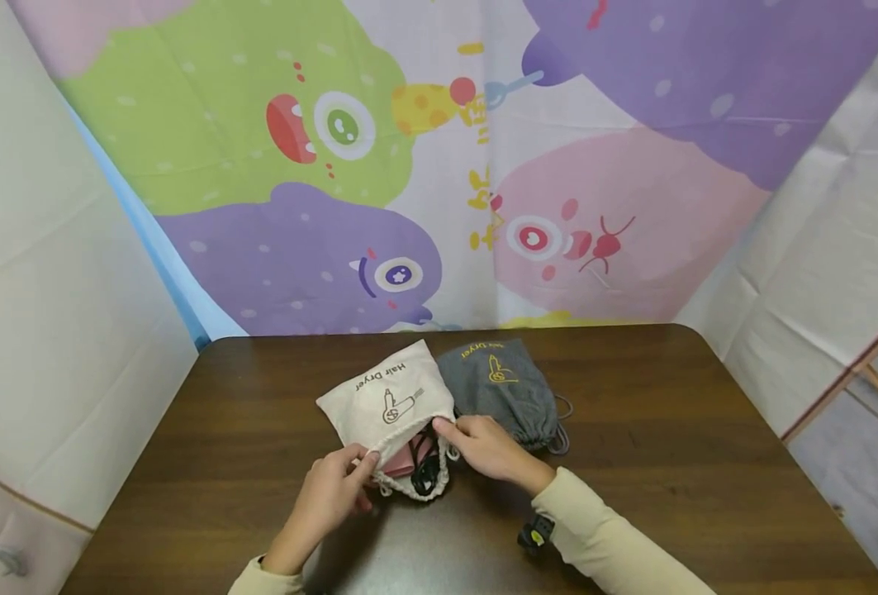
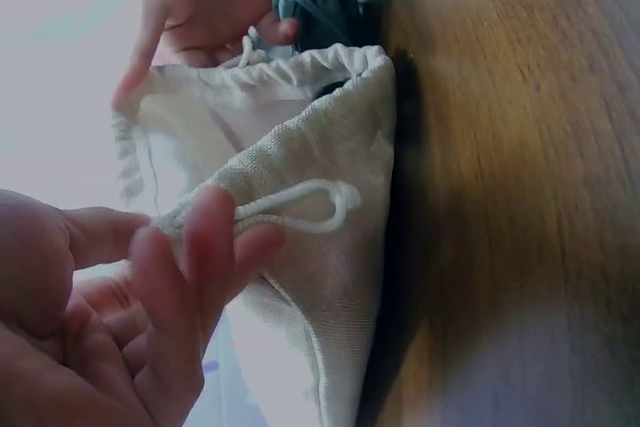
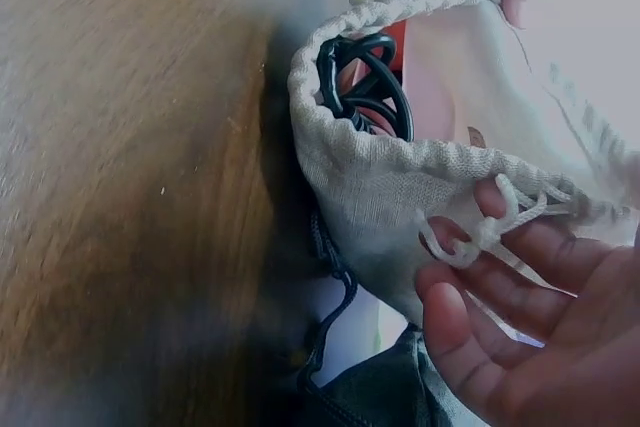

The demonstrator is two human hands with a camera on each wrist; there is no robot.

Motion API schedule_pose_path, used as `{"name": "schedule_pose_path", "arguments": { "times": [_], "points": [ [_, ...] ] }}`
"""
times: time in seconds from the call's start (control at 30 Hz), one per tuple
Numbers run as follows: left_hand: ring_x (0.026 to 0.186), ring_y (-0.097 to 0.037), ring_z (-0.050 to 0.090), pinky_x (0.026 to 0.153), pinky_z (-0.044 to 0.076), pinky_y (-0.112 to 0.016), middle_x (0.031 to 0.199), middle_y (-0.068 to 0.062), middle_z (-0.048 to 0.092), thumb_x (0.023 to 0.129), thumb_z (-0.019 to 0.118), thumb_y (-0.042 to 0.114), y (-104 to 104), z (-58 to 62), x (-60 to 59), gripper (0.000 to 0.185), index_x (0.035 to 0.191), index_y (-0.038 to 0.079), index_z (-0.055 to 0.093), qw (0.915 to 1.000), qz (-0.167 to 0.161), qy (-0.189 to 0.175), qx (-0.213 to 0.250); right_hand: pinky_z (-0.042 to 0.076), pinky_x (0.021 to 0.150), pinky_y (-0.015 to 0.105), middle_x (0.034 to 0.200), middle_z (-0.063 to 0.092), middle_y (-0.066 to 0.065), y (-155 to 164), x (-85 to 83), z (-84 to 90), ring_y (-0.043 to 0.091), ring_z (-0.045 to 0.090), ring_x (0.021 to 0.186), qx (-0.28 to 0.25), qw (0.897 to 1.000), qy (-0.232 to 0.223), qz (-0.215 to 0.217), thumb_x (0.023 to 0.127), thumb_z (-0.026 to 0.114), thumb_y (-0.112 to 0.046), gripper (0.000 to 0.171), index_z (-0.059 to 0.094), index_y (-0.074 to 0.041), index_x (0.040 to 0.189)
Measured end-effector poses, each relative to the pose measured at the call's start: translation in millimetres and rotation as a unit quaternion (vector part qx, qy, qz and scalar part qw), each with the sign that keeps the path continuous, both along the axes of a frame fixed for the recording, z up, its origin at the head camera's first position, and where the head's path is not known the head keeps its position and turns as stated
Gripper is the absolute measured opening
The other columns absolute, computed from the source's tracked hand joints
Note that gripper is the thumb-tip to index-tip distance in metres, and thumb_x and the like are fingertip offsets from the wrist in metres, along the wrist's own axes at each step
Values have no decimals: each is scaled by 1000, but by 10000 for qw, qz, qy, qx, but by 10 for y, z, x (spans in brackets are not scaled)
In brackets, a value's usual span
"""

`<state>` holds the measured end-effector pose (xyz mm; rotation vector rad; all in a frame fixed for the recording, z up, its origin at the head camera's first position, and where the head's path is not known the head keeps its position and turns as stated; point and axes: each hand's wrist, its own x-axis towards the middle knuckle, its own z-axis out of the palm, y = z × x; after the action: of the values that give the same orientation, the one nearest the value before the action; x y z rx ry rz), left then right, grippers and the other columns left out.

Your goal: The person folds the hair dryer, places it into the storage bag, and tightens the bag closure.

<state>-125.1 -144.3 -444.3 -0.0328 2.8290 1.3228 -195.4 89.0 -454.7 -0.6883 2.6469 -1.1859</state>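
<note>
A cream drawstring bag (image 1: 367, 401) printed "Hair Dryer" lies on the table with its mouth held wide, facing the person. My left hand (image 1: 330, 492) pinches the left side of the rim between thumb and fingers. On the other side, my right hand (image 1: 491, 450) grips the rim with the thumb on top. Inside the mouth show a smooth pink object (image 3: 432, 97), partly hidden by the cloth, and a looped black cord (image 3: 385, 87). A white drawstring loop (image 2: 300, 209) hangs by the left fingers; a knotted drawstring (image 3: 487, 234) lies against the right fingers.
A dark grey drawstring bag (image 1: 494, 397) with yellow "Hair Dryer" print lies just behind and right, its cords trailing rightward. The brown wooden table (image 1: 654, 430) meets a cartoon-printed curtain (image 1: 290, 273) at its back edge. A black device (image 1: 535, 533) sits at the right wrist.
</note>
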Motion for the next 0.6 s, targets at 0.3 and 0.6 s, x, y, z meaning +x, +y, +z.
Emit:
{"name": "schedule_pose_path", "arguments": {
  "times": [0.3, 0.6],
  "points": [
    [41, -14, 58, 43, 49, -32, 58, -8, 66, 99, 55, 28, -47, -37, -20, 29, 78, 9, 59, 9964, -129, -464, 701, 35, 52, 19, 59, 46, -10, 5, -11, -21, 3, 40, 54, 17, 9993, 284, 221, 89, 70, -30, 33, 57, -13, 63],
    [45, -6, 51, 48, 40, -22, 55, 0, 61, 83, 75, 14, -45, -49, -26, 21, 72, 11, 57, 9997, -61, 101, 220, 26, 49, 19, 51, 31, -9, -68, -63, 41, 5, 29, 46, 16, 9990, 406, -201, 91, 64, -24, 45, 36, -18, 57]
  ]
}}
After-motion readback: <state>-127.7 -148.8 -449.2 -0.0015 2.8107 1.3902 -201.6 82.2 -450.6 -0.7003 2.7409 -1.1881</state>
